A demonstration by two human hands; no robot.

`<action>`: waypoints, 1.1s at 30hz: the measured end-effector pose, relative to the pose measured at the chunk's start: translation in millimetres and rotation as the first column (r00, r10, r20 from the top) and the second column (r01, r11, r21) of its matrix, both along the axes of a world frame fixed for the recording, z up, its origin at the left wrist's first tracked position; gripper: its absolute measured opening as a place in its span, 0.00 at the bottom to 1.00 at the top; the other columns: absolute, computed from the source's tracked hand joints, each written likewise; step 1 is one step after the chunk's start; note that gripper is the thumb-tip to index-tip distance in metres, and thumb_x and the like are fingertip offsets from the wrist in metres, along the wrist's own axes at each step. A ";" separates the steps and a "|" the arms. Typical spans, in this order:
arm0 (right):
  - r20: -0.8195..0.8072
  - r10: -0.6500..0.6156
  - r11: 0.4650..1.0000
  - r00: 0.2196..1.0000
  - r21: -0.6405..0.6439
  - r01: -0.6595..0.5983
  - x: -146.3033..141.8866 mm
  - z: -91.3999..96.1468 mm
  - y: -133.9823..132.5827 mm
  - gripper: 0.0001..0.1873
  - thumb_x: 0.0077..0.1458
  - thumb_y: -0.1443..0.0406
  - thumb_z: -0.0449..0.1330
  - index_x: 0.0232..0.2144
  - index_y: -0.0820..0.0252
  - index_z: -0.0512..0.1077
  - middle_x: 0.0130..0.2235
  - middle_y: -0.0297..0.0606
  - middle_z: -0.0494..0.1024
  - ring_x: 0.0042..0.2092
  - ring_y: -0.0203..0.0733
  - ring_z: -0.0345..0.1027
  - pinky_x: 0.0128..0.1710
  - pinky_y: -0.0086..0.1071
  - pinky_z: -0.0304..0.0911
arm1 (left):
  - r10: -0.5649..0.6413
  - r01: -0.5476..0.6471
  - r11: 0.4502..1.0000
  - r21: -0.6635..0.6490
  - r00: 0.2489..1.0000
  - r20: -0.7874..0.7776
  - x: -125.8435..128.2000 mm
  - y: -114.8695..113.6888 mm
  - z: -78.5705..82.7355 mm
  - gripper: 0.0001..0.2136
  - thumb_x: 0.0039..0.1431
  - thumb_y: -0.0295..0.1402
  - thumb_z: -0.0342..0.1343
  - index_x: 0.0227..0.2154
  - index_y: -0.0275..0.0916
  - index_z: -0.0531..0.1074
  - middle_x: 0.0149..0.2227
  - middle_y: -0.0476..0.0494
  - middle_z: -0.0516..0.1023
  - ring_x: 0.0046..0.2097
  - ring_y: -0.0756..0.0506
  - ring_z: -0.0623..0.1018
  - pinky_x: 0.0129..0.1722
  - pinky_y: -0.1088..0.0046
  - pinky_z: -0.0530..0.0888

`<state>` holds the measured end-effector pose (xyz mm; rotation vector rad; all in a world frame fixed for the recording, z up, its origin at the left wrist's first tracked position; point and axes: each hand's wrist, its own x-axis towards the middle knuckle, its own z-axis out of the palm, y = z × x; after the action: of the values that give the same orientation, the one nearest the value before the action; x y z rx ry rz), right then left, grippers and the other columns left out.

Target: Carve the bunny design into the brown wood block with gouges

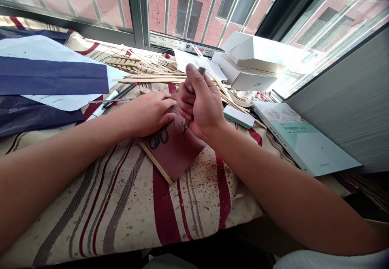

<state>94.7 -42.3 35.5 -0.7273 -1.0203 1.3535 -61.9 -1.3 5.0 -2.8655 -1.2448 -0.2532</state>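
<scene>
A dark red wooden board (174, 151) with black drawn figures lies on the striped cloth (127, 204). My left hand (150, 113) rests flat on the board's upper left part, fingers together and stretched out. My right hand (200, 101) is a fist wrapped round a thin carving tool (186, 127). The tool's handle end sticks out above the thumb and its tip touches the board near the drawing. Wood shavings are scattered over the cloth round the board.
Thin wooden sticks (152, 72) are piled behind the hands. White boxes (249, 64) stand at the window, a pale green book (304, 139) lies at right, a small white block (239, 116) beside it. Dark blue sheets (51, 78) and pens (117, 97) lie at left.
</scene>
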 end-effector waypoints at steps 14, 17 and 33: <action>0.048 -0.221 0.957 0.974 -0.185 0.226 -16.0 1.0 11.3 0.23 0.76 0.67 0.56 0.28 0.53 0.51 0.18 0.19 0.52 0.18 0.27 0.39 0.19 0.27 0.37 | -0.002 0.008 0.996 -0.089 0.997 0.075 4.5 1.5 -4.3 0.22 0.74 0.42 0.41 0.53 0.35 0.77 0.59 0.30 0.76 0.62 0.35 0.76 0.68 0.53 0.72; 0.096 -0.217 0.953 0.971 -0.193 0.232 -12.1 2.9 10.1 0.23 0.75 0.66 0.56 0.28 0.52 0.50 0.19 0.19 0.50 0.19 0.27 0.38 0.20 0.29 0.36 | -0.007 0.016 0.996 -0.087 0.995 0.102 2.2 3.7 -7.4 0.23 0.75 0.43 0.42 0.56 0.36 0.76 0.61 0.31 0.76 0.63 0.35 0.76 0.68 0.54 0.71; 0.158 -0.098 0.982 0.983 -0.147 0.121 -18.6 -6.4 15.3 0.26 0.74 0.60 0.61 0.26 0.54 0.52 0.19 0.20 0.51 0.18 0.26 0.38 0.17 0.26 0.37 | -0.012 0.021 0.998 -0.058 0.990 0.143 8.3 1.9 -11.6 0.20 0.71 0.31 0.41 0.53 0.34 0.78 0.55 0.30 0.78 0.57 0.37 0.78 0.65 0.56 0.74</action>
<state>76.1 -27.0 29.2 -1.0017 -0.9841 1.3072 -53.6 0.5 -6.6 -2.9554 -1.2712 -0.4357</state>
